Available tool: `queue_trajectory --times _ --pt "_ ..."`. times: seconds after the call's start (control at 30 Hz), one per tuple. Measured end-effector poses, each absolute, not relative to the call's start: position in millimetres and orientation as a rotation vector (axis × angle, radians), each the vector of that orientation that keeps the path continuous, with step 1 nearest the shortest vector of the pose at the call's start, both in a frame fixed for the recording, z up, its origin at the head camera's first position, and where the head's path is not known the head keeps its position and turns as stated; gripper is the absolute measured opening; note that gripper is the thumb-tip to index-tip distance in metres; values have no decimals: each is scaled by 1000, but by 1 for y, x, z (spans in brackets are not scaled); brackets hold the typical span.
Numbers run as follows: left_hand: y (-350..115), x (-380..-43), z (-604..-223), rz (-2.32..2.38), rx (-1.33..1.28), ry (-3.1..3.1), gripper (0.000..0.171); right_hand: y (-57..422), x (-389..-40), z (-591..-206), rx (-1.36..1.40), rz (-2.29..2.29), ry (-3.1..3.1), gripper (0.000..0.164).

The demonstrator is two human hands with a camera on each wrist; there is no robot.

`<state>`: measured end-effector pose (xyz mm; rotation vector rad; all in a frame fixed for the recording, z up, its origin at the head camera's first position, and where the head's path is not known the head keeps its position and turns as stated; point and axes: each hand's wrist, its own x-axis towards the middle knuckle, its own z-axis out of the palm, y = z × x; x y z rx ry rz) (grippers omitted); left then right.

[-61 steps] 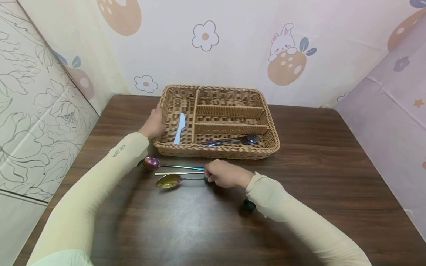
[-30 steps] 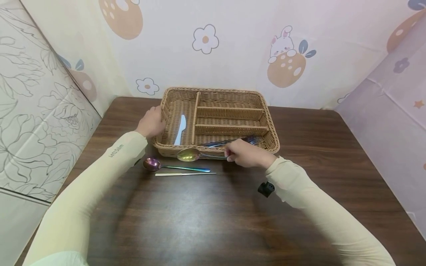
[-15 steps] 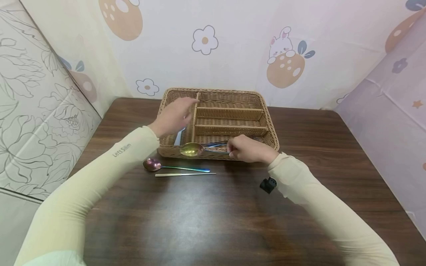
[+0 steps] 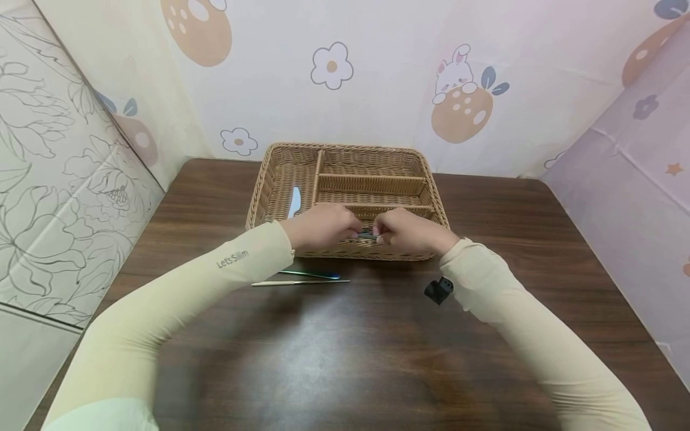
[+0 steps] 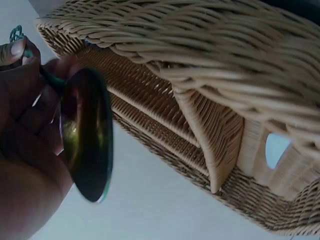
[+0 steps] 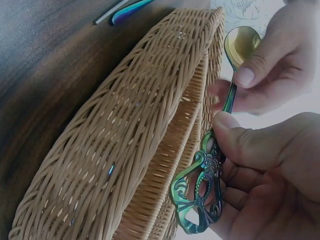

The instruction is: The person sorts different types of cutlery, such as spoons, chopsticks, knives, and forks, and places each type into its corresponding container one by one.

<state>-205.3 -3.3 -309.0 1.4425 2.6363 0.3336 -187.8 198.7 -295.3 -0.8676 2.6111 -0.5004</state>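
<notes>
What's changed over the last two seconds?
The right hand has carried the gold-bowled spoon forward from the table to above the near side of the basket. The left hand has left the basket's left rim, moved right and now pinches that spoon too. The knife, the other spoon and the thin stick stayed put.

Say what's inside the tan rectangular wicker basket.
Left compartment: pale-blue plastic-looking knife, handle covered by left hand. Front compartment: contents unclear behind that hand and the right hand.
</notes>
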Motion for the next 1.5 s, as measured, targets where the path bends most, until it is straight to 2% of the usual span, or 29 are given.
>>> queue_trajectory --times 0.23,0.4,0.67,0.83,0.93,1.2,1.5 --pt "-3 -207 -313 400 1419 2622 19 200 -191 -296 -833 -548 2615 9" --pt "-6 -207 -313 396 1382 2636 16 202 -195 -298 -788 -653 2625 6" --pt "-12 -210 -308 375 1311 2663 13 225 -202 -292 -584 -927 2800 32" --pt "-16 -211 -306 396 1273 2659 15 247 -208 -292 -452 -997 2953 30" --pt "-17 -212 -305 394 1267 2660 14 259 -211 -298 -399 -991 3028 31" --pt "-17 -212 -303 397 1253 2663 14 283 -221 -328 -268 -911 3063 53" --pt "-17 -213 -301 395 1266 2661 13 290 -223 -359 -139 -1001 2941 52"
